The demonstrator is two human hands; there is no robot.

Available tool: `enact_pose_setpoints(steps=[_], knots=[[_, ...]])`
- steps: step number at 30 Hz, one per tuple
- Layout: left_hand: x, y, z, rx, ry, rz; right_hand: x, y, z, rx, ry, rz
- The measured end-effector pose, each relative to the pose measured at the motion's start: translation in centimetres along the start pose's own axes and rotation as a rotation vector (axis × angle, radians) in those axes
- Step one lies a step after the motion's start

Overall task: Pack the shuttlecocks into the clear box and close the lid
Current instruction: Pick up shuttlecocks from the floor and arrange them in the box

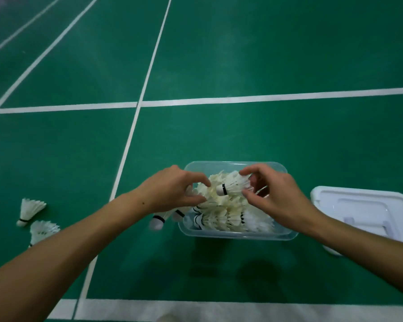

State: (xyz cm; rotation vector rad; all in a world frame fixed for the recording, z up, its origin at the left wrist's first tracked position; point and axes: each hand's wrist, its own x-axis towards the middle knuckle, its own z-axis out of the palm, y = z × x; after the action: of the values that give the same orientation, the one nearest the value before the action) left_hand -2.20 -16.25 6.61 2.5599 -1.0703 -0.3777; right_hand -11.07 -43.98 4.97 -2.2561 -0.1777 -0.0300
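Packing under way: right hand (275, 198) pinches a shuttlecock (234, 185) over the heaped box (237, 235) at lower centre, left hand (172, 189) grips a bunch, strays (32, 209) lower left, lid (363, 205) waiting right.

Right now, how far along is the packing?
Mostly done: the clear box already holds a heap of shuttlecocks. In hand: the right hand pinches a shuttlecock over the heap, and the left hand grips others. Left: two loose shuttlecocks lie on the floor, and the lid lies beside the box.
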Motion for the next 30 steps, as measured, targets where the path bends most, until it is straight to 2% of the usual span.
enact_pose_setpoints(steps=[6, 15, 20, 25, 30], knots=[[1.7, 1.0, 0.6, 0.025, -0.034, 0.003, 0.3, -0.2, 1.8, -0.174, -0.137, 0.010], [0.8, 0.8, 0.8, -0.003, -0.008, -0.036, 1.4, -0.2, 3.9, -0.087, -0.157, 0.110], [-0.1, 1.4, 0.3, -0.156, 0.032, -0.028, 0.5, -0.1, 3.1, 0.006, -0.209, 0.125], [-0.1, 3.0, -1.2, -0.262, 0.051, 0.038, 0.2, -1.2, 0.8, -0.046, -0.146, 0.021], [1.4, 4.0, -2.3, -0.257, 0.044, 0.111, 0.9, -2.6, -0.2, 0.070, -0.125, -0.126]])
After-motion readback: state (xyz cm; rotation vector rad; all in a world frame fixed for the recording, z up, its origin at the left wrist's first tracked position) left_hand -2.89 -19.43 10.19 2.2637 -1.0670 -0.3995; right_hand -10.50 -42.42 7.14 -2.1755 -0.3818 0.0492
